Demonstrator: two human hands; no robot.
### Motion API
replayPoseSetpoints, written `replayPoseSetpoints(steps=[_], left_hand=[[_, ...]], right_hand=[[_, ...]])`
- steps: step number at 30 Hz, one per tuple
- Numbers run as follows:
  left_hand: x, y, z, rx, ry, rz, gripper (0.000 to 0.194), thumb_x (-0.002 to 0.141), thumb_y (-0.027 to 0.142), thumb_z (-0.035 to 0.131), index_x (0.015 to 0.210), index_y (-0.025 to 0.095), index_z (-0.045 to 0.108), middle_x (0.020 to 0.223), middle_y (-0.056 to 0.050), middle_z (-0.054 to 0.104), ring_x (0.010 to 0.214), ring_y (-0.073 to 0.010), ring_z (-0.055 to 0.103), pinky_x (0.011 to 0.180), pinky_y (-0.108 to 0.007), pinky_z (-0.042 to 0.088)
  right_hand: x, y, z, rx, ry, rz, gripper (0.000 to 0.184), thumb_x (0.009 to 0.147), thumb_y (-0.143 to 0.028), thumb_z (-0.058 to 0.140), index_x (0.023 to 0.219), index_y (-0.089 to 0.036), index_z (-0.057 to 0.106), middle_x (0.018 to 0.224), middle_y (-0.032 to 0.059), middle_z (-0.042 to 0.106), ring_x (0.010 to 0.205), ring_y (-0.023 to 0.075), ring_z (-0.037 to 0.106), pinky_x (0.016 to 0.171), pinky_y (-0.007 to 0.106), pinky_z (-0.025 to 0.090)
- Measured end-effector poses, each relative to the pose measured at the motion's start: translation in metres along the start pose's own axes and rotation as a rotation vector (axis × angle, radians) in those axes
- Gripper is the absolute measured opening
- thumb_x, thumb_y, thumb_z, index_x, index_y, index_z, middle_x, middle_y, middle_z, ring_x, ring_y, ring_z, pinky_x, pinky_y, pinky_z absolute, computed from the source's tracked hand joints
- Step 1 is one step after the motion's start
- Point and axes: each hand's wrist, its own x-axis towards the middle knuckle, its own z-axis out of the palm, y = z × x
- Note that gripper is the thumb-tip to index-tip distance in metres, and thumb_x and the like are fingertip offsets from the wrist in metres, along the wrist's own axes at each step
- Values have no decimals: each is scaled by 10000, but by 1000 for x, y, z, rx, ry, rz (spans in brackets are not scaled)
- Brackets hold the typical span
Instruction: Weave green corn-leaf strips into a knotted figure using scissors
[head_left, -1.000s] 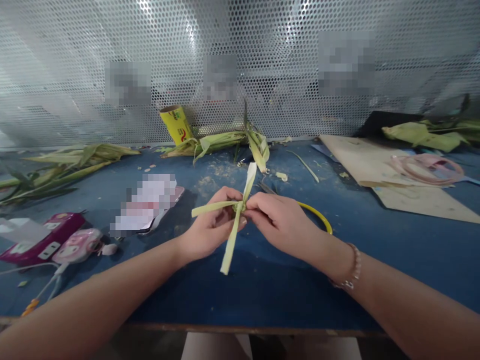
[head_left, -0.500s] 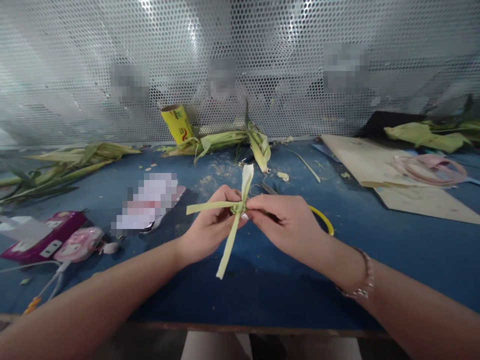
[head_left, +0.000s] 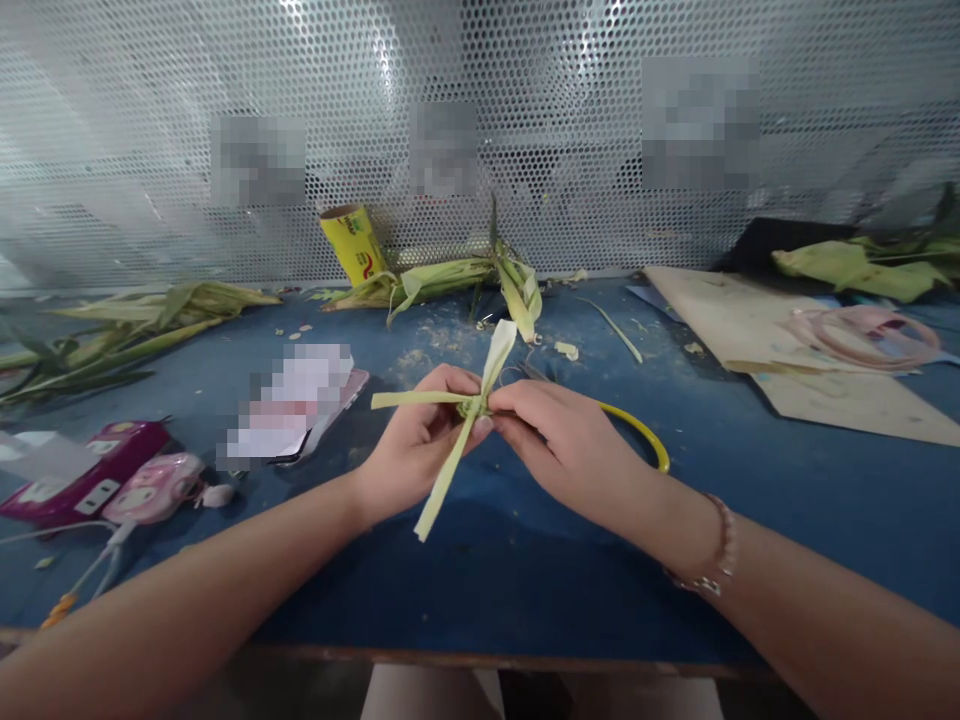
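Between my two hands is a small woven piece of corn husk (head_left: 472, 405), with pale green strips sticking out of its knotted middle: one to the left, one up and one down toward me. My left hand (head_left: 412, 445) is closed around its left side, thumb under the knot. Pinched at the knot's right edge are the thumb and forefinger of my right hand (head_left: 574, 440); any strip between them is mostly hidden. Just behind my right hand lie scissors (head_left: 536, 375), largely covered. A yellow hoop (head_left: 641, 430) curves out beyond that hand.
Corn husks (head_left: 450, 285) and a yellow tube (head_left: 352, 245) lie at the perforated metal screen (head_left: 555, 120). More husks (head_left: 142, 325) are at left, above a phone (head_left: 292, 405), a purple power strip (head_left: 97, 470) and a pink charger (head_left: 157, 490). Cardboard (head_left: 720, 320) holds a pink coil (head_left: 870, 335).
The strip pointing toward me has swung a little left, and the left strip has levelled out. Both hands keep their grip in nearly the same place.
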Motion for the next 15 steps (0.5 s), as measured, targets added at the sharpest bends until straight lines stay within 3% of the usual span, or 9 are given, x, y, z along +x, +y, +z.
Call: replayPoseSetpoints(steps=[5,9,15], left_hand=[[1,0,2,168,68,40,86,728,205,634,803,180,601,867,-48,568,851,-171,533,775,-310,424],[-2,-4,2,234,133,20,126,732,179,623,858,184,629,935,-68,596,913,-186,555,767,-310,453],[-4,-3,6,75,90,-47,112,763,228,599,864,191,628,790,-17,624,731,-124,579,646,-242,479]], right_hand=[[0,5,2,-40,36,-37,190,858,-77,379,853,-176,542,804,54,606,785,168,549,725,281,424],[-2,2,4,-100,-28,63,165,851,-82,340,850,-182,471,741,43,568,673,164,522,585,263,378],[-2,-9,-5,-153,-155,114,139,892,-182,294,888,-180,432,677,27,549,577,161,513,511,256,302]])
